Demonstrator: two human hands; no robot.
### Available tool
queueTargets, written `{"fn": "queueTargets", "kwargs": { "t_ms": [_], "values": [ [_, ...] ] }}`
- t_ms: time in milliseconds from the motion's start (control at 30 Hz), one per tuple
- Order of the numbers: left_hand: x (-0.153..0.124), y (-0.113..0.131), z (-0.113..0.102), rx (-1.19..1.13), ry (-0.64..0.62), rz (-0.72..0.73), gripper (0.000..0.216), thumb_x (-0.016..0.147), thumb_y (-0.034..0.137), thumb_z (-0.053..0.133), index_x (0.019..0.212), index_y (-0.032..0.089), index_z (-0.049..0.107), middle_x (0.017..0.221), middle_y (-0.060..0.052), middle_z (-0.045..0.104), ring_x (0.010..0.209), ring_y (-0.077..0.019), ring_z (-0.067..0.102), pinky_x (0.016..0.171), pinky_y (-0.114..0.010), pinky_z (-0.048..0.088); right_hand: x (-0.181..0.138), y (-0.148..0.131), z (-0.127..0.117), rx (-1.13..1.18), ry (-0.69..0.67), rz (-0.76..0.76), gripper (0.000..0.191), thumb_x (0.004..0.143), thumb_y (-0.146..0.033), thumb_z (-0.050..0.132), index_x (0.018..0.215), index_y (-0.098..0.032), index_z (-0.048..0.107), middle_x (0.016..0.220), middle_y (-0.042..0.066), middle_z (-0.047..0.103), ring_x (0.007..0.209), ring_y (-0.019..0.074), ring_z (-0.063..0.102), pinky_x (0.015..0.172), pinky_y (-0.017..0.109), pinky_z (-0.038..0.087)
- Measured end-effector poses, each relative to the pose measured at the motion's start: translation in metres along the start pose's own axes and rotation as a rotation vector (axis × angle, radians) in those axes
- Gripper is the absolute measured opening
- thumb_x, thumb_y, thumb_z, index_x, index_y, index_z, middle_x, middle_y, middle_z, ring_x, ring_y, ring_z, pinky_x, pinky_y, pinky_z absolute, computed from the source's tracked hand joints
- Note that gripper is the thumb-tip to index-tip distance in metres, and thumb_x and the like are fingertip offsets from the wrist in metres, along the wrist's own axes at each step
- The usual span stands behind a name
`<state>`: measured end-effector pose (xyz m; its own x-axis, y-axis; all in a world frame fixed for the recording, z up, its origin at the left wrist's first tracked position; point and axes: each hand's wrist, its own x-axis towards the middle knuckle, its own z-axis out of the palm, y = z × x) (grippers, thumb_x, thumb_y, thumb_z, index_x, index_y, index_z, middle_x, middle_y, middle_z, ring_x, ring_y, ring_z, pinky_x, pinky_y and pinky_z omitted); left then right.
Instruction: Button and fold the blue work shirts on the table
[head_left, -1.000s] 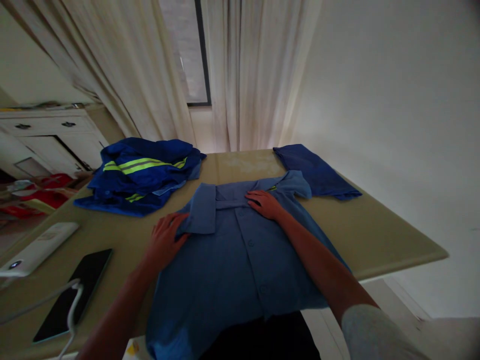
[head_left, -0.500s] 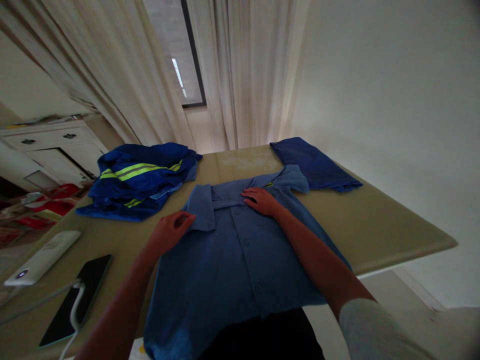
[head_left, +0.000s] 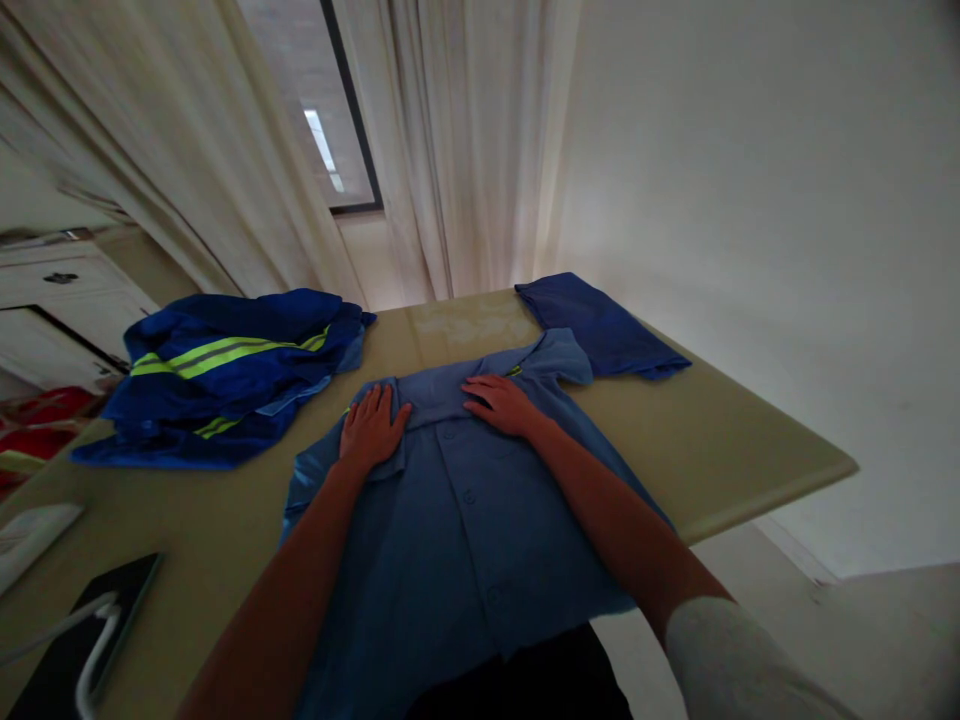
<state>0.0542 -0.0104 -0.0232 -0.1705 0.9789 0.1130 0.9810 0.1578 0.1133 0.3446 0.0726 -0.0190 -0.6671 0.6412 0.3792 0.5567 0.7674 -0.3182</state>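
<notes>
A blue buttoned work shirt [head_left: 457, 540] lies front side up on the table, its lower part reaching over the near edge toward my body. Flat on the left side of its collar rests my left hand [head_left: 373, 428], fingers stretched out and pointing away from me. My right hand [head_left: 501, 402] lies on the shirt's right collar area, fingers extended to the left, pressing on the cloth and gripping nothing. A small yellow-green spot shows at the collar beside it. Part of the collar is hidden under both hands.
A crumpled blue garment with yellow-green reflective stripes [head_left: 225, 360] lies at the back left of the table [head_left: 750, 450]. Folded dark blue cloth [head_left: 600, 325] is at the back right. A black tablet-like device [head_left: 90, 630] with a white cable and a white device [head_left: 34, 540] sit at the near left.
My left hand has moved from the shirt's left collar edge onto the collar and flattened there. The right hand stays on the collar. The view has turned slightly right.
</notes>
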Motion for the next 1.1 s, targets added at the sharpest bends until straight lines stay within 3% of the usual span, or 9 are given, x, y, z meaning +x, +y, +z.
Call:
{"fn": "queueTargets", "kwargs": {
  "t_ms": [167, 233, 367, 533, 633, 767, 867, 967, 1100],
  "values": [
    [0.01, -0.018, 0.001, -0.031, -0.01, 0.078, 0.085, 0.103, 0.066, 0.023, 0.164, 0.008, 0.036, 0.172, -0.019, 0.031, 0.159, -0.0362, 0.031, 0.129, -0.056, 0.023, -0.011, 0.023, -0.034, -0.13, 0.502, 0.495, 0.051, 0.108, -0.048, 0.044, 0.143, -0.015, 0.06, 0.141, 0.021, 0.063, 0.135, 0.0334, 0.055, 0.118, 0.049, 0.039],
    [0.015, -0.022, 0.002, -0.041, 0.0, 0.103, 0.085, 0.102, 0.066, 0.025, 0.163, 0.008, 0.038, 0.171, -0.02, 0.033, 0.158, -0.0374, 0.033, 0.128, -0.058, 0.024, -0.025, 0.043, -0.05, -0.195, 0.616, 0.719, 0.055, 0.106, -0.051, 0.047, 0.142, -0.01, 0.057, 0.139, 0.026, 0.061, 0.133, 0.0383, 0.055, 0.115, 0.054, 0.04],
    [0.019, -0.022, 0.003, -0.049, 0.03, 0.092, 0.081, 0.101, 0.064, 0.028, 0.162, 0.011, 0.042, 0.169, -0.02, 0.037, 0.156, -0.0371, 0.036, 0.127, -0.058, 0.026, -0.053, 0.08, -0.062, -0.184, 0.569, 1.002, 0.065, 0.095, -0.06, 0.061, 0.129, -0.004, 0.061, 0.126, 0.034, 0.063, 0.124, 0.0442, 0.061, 0.106, 0.057, 0.047],
    [0.016, -0.024, 0.005, -0.032, 0.027, 0.086, 0.081, 0.101, 0.06, 0.029, 0.161, 0.008, 0.041, 0.169, -0.021, 0.037, 0.156, -0.038, 0.036, 0.127, -0.058, 0.026, -0.061, 0.094, -0.062, -0.11, 0.509, 1.061, 0.061, 0.089, -0.058, 0.069, 0.123, -0.007, 0.064, 0.12, 0.034, 0.066, 0.115, 0.0446, 0.067, 0.098, 0.056, 0.054],
    [0.012, -0.014, 0.0, -0.01, 0.068, 0.094, 0.073, 0.1, 0.046, 0.032, 0.16, 0.005, 0.041, 0.167, -0.023, 0.039, 0.156, -0.0394, 0.035, 0.127, -0.06, 0.025, -0.057, 0.093, -0.068, -0.065, 0.434, 1.102, 0.061, 0.09, -0.053, 0.069, 0.129, -0.007, 0.061, 0.123, 0.033, 0.067, 0.118, 0.0434, 0.067, 0.1, 0.054, 0.054],
    [0.013, 0.048, -0.013, -0.053, 0.187, 0.274, 0.069, 0.093, 0.021, 0.039, 0.161, 0.01, 0.039, 0.166, -0.019, 0.043, 0.153, -0.0342, 0.04, 0.127, -0.055, 0.026, -0.053, 0.095, -0.07, 0.03, 0.48, 1.063, 0.057, 0.088, -0.044, 0.069, 0.13, -0.007, 0.062, 0.125, 0.029, 0.069, 0.119, 0.0394, 0.068, 0.103, 0.051, 0.054],
    [0.018, 0.124, -0.013, -0.165, 0.168, 0.402, 0.065, 0.095, 0.019, 0.039, 0.159, 0.013, 0.043, 0.164, -0.016, 0.047, 0.149, -0.0304, 0.047, 0.126, -0.047, 0.03, -0.052, 0.098, -0.064, 0.03, 0.523, 0.971, 0.045, 0.085, -0.034, 0.065, 0.124, -0.01, 0.068, 0.122, 0.026, 0.072, 0.116, 0.038, 0.069, 0.103, 0.053, 0.053],
    [0.023, 0.186, 0.003, -0.263, 0.12, 0.436, 0.06, 0.1, 0.029, 0.041, 0.159, 0.015, 0.045, 0.166, -0.016, 0.044, 0.153, -0.0304, 0.041, 0.128, -0.049, 0.026, -0.052, 0.098, -0.061, 0.014, 0.532, 0.894, 0.043, 0.085, -0.025, 0.054, 0.122, -0.012, 0.072, 0.119, 0.022, 0.074, 0.116, 0.0349, 0.069, 0.105, 0.051, 0.053],
    [0.022, 0.213, 0.028, -0.319, 0.056, 0.44, 0.059, 0.103, 0.041, 0.043, 0.157, 0.019, 0.048, 0.166, -0.016, 0.044, 0.154, -0.0328, 0.041, 0.128, -0.055, 0.024, -0.048, 0.089, -0.067, -0.01, 0.619, 0.826, 0.05, 0.085, -0.019, 0.047, 0.129, -0.013, 0.071, 0.13, 0.019, 0.071, 0.127, 0.0315, 0.063, 0.114, 0.049, 0.047]
  ]
}}
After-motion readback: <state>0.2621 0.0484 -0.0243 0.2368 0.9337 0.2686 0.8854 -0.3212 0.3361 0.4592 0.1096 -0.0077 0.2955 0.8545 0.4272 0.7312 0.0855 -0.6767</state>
